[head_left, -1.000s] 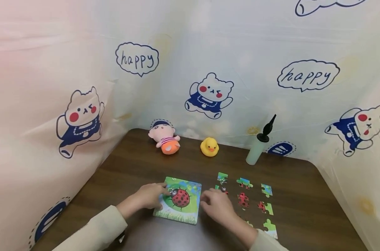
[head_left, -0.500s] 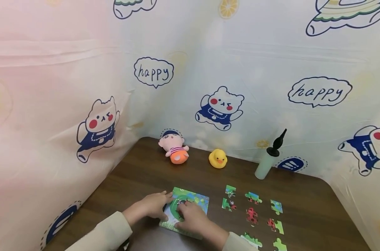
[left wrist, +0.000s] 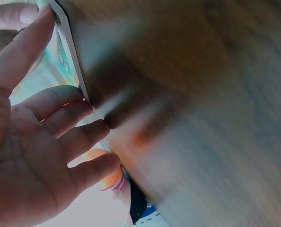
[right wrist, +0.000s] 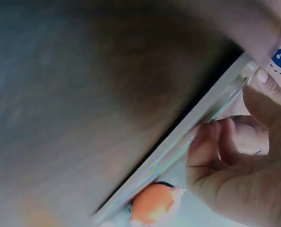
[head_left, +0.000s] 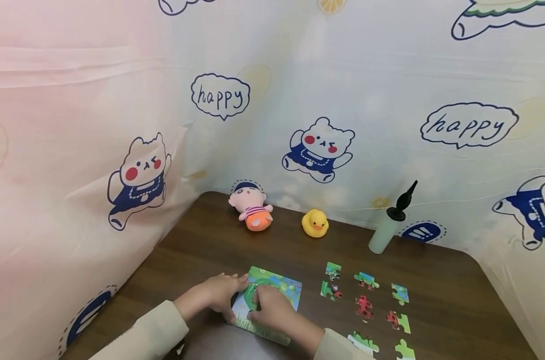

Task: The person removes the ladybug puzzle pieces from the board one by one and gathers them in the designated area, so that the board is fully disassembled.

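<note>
A square picture board (head_left: pixel 268 274) with a ladybug on a green ground lies on the table. My left hand (head_left: pixel 220 292) touches its left side, thumb near the front corner; in the left wrist view the straight, spread fingers (left wrist: pixel 79 142) meet the board's edge (left wrist: pixel 74 56). Over the middle of the board is my right hand (head_left: pixel 274 307), hiding the ladybug. In the right wrist view its fingers (right wrist: pixel 204 146) are curled down at the board's face (right wrist: pixel 166 161); I cannot tell whether they pinch anything.
To the right, several ladybug puzzle pieces (head_left: pixel 364 306) lie apart in loose rows. Along the back of the dark wooden table (head_left: pixel 200 235) are a plush doll (head_left: pixel 252 210), a yellow rubber duck (head_left: pixel 315 223) and a pale green hand pump (head_left: pixel 384 234). A printed curtain (head_left: pixel 367 65) hangs behind.
My right hand has moved left from beside the board onto its middle, covering the ladybug. The left hand's fingers have shifted back to the board's left edge. The head view has tilted and turned.
</note>
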The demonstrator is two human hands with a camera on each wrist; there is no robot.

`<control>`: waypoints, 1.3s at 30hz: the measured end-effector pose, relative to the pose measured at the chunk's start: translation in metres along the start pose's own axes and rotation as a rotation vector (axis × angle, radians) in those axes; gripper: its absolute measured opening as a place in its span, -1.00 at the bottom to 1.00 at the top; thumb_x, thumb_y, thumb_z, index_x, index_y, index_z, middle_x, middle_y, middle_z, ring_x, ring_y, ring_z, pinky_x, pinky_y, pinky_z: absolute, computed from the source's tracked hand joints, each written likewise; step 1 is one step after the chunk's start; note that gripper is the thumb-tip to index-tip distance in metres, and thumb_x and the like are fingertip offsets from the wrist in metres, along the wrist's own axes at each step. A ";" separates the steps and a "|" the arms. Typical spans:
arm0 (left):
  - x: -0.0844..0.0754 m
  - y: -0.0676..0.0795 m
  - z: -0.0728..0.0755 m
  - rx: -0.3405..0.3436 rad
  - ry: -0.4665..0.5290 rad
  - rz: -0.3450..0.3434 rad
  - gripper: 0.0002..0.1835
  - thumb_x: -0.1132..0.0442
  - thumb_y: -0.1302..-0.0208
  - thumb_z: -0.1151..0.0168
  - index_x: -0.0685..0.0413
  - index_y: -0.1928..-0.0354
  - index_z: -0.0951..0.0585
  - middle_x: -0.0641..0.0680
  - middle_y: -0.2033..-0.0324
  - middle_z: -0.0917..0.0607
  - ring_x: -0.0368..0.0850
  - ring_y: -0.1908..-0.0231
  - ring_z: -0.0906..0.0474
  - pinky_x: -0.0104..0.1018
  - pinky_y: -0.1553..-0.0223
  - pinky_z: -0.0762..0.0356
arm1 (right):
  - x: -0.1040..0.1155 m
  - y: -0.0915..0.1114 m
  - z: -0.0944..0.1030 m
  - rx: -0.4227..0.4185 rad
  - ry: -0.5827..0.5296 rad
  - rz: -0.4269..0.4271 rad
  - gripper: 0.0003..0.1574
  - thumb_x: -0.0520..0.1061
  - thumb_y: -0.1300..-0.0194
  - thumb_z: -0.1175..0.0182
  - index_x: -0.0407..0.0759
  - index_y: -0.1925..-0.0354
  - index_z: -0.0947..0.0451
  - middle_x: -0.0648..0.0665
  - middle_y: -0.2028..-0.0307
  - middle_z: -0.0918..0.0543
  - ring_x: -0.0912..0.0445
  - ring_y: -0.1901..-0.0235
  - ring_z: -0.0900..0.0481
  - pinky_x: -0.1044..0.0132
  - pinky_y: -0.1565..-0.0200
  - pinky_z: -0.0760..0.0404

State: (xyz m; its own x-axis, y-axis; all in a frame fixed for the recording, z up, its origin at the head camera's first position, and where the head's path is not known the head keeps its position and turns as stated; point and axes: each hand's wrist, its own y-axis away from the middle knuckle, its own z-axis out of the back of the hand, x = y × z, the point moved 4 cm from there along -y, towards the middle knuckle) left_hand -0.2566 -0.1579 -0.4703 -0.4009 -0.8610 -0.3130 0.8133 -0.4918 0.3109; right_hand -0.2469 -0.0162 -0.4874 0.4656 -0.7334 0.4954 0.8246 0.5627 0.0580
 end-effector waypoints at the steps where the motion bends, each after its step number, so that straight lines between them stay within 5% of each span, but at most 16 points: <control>1: -0.001 0.000 0.000 -0.001 0.006 -0.003 -0.06 0.05 0.27 -0.58 0.06 -0.28 -0.43 0.10 -0.34 -0.33 0.15 -0.29 -0.27 0.11 -0.26 -0.15 | 0.000 0.000 0.001 -0.005 -0.053 -0.004 -0.64 -0.04 -0.02 -0.42 -0.04 0.48 -0.37 0.12 0.56 -0.36 0.28 0.58 -0.29 0.41 0.51 -0.34; 9: -0.002 -0.003 0.002 0.014 0.058 -0.016 -0.05 0.07 0.24 -0.57 0.06 -0.31 -0.40 0.09 -0.36 -0.29 0.14 -0.33 -0.20 0.11 -0.27 -0.13 | -0.007 0.006 0.023 -0.070 -0.464 -0.023 -0.82 -0.26 -0.06 -0.34 -0.15 0.46 -0.48 0.06 0.59 -0.52 0.28 0.60 -0.45 0.39 0.51 -0.48; 15: -0.001 -0.007 0.011 0.031 0.020 -0.018 -0.05 0.04 0.21 -0.56 0.03 -0.32 -0.38 0.07 -0.38 -0.26 0.12 -0.35 -0.16 0.10 -0.30 -0.08 | -0.037 0.025 0.064 -0.219 -0.566 -0.076 -0.84 -0.20 -0.15 -0.30 -0.20 0.35 -0.48 -0.07 0.48 -0.63 0.15 0.48 -0.53 0.33 0.46 -0.52; 22: 0.002 0.000 0.017 0.040 0.037 0.034 -0.05 0.07 0.20 -0.57 0.06 -0.32 -0.37 0.08 -0.38 -0.25 0.12 -0.36 -0.14 0.10 -0.31 -0.04 | -0.081 0.061 0.090 -0.210 -0.491 -0.141 -0.52 -0.33 -0.14 -0.17 -0.10 -0.07 -0.54 -0.06 0.50 -0.56 0.19 0.55 -0.40 0.37 0.52 -0.38; 28: 0.003 0.002 0.013 0.042 0.046 0.044 -0.05 0.08 0.21 -0.57 0.08 -0.32 -0.38 0.10 -0.38 -0.24 0.14 -0.36 -0.15 0.11 -0.31 -0.05 | -0.111 0.082 0.085 -0.162 -0.420 -0.215 -0.73 -0.28 -0.17 -0.18 -0.18 0.12 -0.60 0.00 0.54 -0.53 0.20 0.60 -0.37 0.33 0.52 -0.37; 39: 0.004 -0.006 -0.001 0.058 0.084 0.042 -0.07 0.09 0.19 -0.56 0.05 -0.32 -0.37 0.08 -0.39 -0.23 0.13 -0.37 -0.12 0.11 -0.31 -0.04 | -0.127 0.088 0.070 -0.074 -0.159 -0.168 -0.83 -0.32 -0.04 -0.29 -0.12 0.33 -0.65 0.08 0.60 -0.48 0.22 0.61 -0.36 0.35 0.56 -0.37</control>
State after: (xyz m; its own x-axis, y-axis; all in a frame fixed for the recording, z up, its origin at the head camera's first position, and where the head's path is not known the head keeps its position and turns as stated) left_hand -0.2630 -0.1580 -0.4740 -0.3281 -0.8683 -0.3719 0.8022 -0.4640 0.3756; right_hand -0.2561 0.1532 -0.4843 0.2680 -0.7422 0.6143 0.9103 0.4039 0.0909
